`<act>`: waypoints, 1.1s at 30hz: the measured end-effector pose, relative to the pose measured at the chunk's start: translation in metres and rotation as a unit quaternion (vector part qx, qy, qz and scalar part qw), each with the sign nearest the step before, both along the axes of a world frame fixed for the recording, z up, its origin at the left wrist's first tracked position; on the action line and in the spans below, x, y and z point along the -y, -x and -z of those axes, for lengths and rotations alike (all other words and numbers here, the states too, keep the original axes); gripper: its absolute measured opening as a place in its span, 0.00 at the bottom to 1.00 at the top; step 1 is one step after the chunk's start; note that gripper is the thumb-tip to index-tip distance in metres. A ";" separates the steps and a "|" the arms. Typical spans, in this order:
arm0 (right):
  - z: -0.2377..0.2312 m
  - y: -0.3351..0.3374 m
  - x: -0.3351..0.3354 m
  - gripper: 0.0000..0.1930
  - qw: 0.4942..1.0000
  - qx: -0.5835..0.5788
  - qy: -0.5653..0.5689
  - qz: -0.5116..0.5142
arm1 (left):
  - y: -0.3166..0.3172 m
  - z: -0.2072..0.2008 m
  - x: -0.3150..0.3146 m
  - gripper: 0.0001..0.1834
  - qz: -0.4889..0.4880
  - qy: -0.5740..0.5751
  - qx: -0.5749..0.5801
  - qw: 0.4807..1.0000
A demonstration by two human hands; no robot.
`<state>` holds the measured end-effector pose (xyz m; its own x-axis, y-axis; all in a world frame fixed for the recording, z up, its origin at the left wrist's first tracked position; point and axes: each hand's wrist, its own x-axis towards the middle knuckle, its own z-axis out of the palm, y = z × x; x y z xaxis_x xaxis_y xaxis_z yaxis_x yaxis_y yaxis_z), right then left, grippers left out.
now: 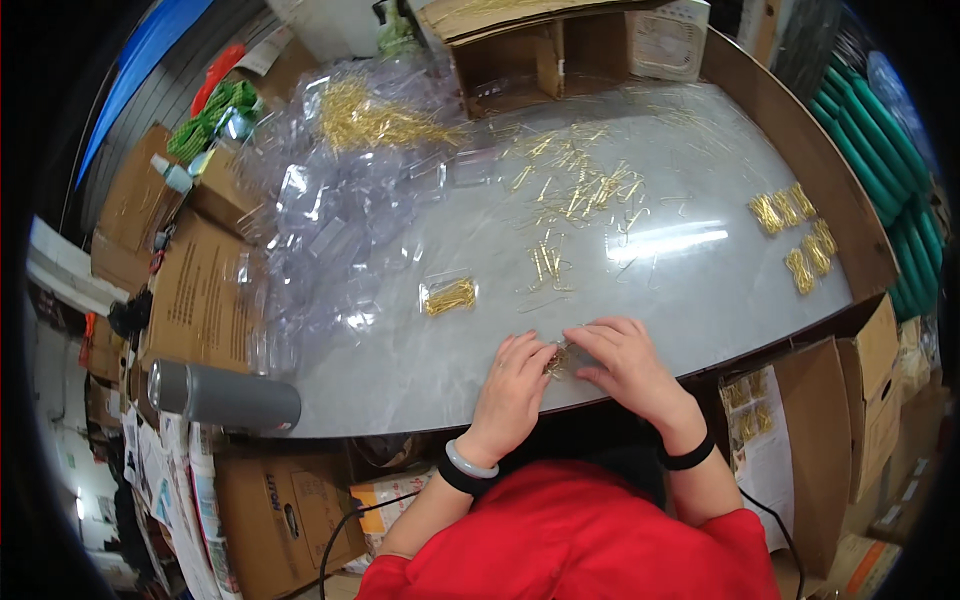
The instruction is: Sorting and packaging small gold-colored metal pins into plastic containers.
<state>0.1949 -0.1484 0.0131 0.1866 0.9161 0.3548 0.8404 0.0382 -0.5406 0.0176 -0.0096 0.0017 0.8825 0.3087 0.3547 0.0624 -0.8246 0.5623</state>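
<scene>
At the table's near edge, a small bundle of gold wire hooks point(556, 362) lies between my two hands, partly covered by fingers. My left hand point(512, 388) closes on the bundle from the left, fingers curled over the tabletop. My right hand point(628, 368) reaches in from the other side, its fingertips bent together at the bundle's upper end. Ahead and to the left sits a clear plastic box point(449, 295) filled with gold hooks. Loose gold hooks point(590, 190) are scattered farther up the grey table point(480, 380).
Clear plastic boxes point(335, 240) are heaped at the left, with a gold hook pile point(375, 115) on top. Several tied gold bundles point(800, 240) sit at the right. A grey bottle point(225, 395) lies at the near left. Cardboard point(810, 150) borders the right edge.
</scene>
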 end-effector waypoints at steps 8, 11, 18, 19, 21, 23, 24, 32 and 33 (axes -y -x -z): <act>0.003 0.020 0.014 0.18 0.975 0.021 -0.066 0.212 | 0.000 -0.007 0.008 0.26 -0.047 -0.076 -0.019 0.996; 0.005 0.032 0.019 0.12 0.964 0.029 -0.083 0.249 | -0.001 -0.003 0.006 0.26 -0.046 -0.074 -0.013 0.996; 0.019 0.038 -0.002 0.12 0.966 0.058 -0.110 0.229 | 0.000 0.001 0.005 0.26 -0.011 -0.036 0.005 0.999; 0.020 0.040 -0.007 0.12 0.971 0.053 -0.107 0.207 | -0.001 0.001 0.005 0.26 -0.010 -0.033 0.010 0.999; 0.017 0.041 -0.012 0.13 0.983 0.004 -0.087 0.161 | 0.000 0.000 0.004 0.26 -0.010 -0.029 0.019 0.999; 0.014 0.036 -0.013 0.16 0.971 -0.011 -0.120 0.207 | 0.001 0.001 0.004 0.25 -0.007 -0.025 0.020 0.999; 0.012 0.034 -0.014 0.18 0.964 -0.019 -0.136 0.229 | 0.001 0.001 0.004 0.25 -0.006 -0.023 0.020 1.000; 0.006 0.034 -0.017 0.21 0.990 -0.090 -0.060 0.085 | 0.006 0.007 0.002 0.35 -0.033 0.060 0.065 0.996; 0.000 0.029 -0.019 0.22 0.992 -0.087 -0.058 0.076 | 0.008 0.004 0.001 0.37 -0.038 0.071 0.076 0.994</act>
<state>0.1662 -0.1297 0.0128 0.3867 0.8278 0.4064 0.7353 -0.0108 -0.6777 0.0094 -0.0109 -0.0028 0.7947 0.4283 0.4300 0.0273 -0.7330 0.6797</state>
